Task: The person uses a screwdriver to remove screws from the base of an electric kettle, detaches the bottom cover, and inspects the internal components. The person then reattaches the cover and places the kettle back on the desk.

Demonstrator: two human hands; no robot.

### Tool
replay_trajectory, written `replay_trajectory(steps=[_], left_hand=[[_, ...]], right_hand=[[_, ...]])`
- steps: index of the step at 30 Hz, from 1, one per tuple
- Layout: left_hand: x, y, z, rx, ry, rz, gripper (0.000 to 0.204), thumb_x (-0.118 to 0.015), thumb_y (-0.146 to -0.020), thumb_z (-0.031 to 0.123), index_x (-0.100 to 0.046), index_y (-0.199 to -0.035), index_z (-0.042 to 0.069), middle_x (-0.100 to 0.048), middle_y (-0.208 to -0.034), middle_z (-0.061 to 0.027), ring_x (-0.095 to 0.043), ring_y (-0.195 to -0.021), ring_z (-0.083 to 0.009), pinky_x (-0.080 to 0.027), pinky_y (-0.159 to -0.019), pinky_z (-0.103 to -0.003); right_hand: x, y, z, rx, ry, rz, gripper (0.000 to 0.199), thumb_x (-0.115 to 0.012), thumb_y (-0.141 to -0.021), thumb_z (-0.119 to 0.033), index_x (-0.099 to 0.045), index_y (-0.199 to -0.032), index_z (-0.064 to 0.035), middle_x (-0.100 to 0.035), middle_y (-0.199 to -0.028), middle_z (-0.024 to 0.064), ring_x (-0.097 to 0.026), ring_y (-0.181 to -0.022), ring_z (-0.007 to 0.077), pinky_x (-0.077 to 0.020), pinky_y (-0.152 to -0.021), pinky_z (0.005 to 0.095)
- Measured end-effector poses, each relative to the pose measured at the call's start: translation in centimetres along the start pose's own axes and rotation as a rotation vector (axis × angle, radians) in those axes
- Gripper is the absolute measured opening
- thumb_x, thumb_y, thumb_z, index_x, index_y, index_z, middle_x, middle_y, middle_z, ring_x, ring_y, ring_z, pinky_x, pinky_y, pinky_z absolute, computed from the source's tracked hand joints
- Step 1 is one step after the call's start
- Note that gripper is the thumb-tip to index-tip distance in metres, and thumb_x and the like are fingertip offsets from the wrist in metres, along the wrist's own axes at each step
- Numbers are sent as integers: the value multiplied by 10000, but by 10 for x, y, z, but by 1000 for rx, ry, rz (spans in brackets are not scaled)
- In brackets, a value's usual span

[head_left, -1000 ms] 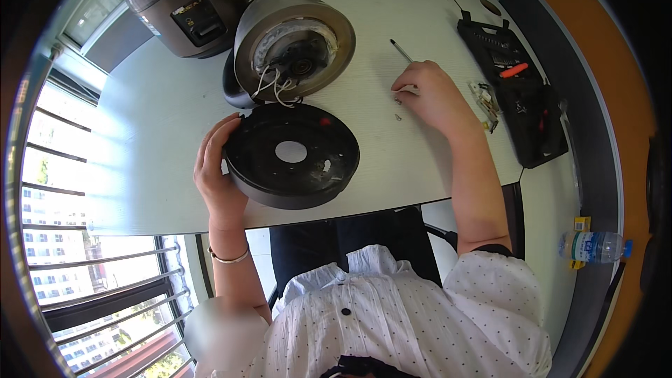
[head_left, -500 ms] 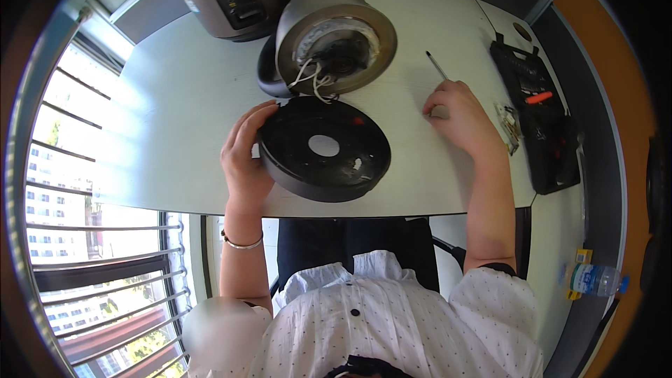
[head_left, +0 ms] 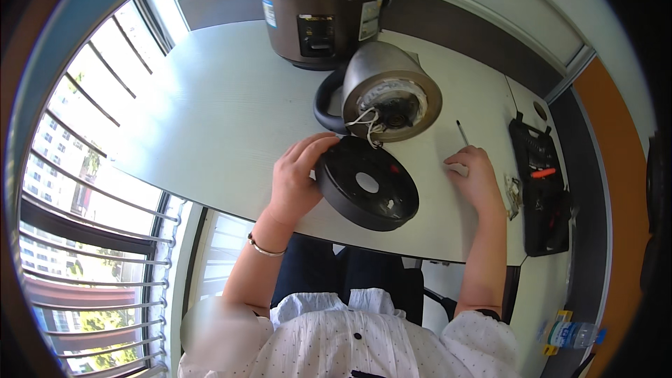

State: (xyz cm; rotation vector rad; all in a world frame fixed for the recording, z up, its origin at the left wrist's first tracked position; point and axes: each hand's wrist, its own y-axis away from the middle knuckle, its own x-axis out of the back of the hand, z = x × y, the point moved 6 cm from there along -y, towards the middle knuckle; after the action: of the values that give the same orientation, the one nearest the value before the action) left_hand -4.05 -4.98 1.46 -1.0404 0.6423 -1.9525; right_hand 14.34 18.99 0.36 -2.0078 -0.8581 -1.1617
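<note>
My left hand (head_left: pixel 297 178) grips the left rim of a round black kettle base (head_left: pixel 343 189), fingers over its upper edge. The base is tilted and has a pale disc at its centre. Touching or just behind it, a steel electric kettle (head_left: pixel 378 63) lies on its side with its underside open. White wires (head_left: pixel 373 123) hang from that opening toward the base; where they end is hidden. To the right, my right hand (head_left: pixel 476 176) is curled on the table around a screwdriver (head_left: pixel 462 133), whose thin shaft points away from me. Its handle is hidden by the hand.
A brown rice cooker (head_left: pixel 325 17) stands behind the kettle. On the right are an open black tool case (head_left: pixel 542 189) with an orange-red piece in it, and small metal parts (head_left: pixel 513 194). A plastic bottle (head_left: pixel 574 334) lies at lower right. Window blinds (head_left: pixel 91 252) are at left.
The whole view has shifted and turned, so the table things appear lower and farther right, and more of the rice cooker shows. Both hands keep nearly the same places relative to the base and screwdriver.
</note>
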Motion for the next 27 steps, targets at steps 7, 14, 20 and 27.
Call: replay_trajectory(steps=[7,14,20,27], left_hand=[[3,1,1,11,-21,-1,429,-687,-641,-14,-618,-1055,76,-652,-1049,-81,-643,-900,-284,-534,-746,-348],[3,4,-3,7,-12,6,438,-662,-637,-42,-615,-1055,82,-649,-1063,-68,-630,-923,-289,-526,-759,-348],[5,4,-1,14,26,-20,443,-645,-631,-60,-614,-1047,88,-646,-1065,-61,-617,-955,-283,-513,-796,-357],[4,3,-4,-33,41,9,448,-642,-641,-81,-619,-1055,89,-646,-1063,-50,-627,-895,-260,-524,-607,-307]], right_hand=[[0,-7,-11,50,-164,236,291,-711,-754,-75,-663,-1040,-52,-626,-1006,117,-584,-942,275,-487,-821,345],[-2,-25,-44,247,-149,478,502,-695,-833,-172,-517,-1282,-36,-605,-1079,189,-580,-995,330,-475,-845,394],[2,-60,-48,191,-157,442,407,-596,-905,-200,-533,-1258,-8,-621,-1072,234,-605,-976,361,-474,-839,406],[-4,-64,-33,192,-155,574,258,-551,-917,-185,-632,-1140,-84,-665,-812,197,-655,-737,358,-511,-665,413]])
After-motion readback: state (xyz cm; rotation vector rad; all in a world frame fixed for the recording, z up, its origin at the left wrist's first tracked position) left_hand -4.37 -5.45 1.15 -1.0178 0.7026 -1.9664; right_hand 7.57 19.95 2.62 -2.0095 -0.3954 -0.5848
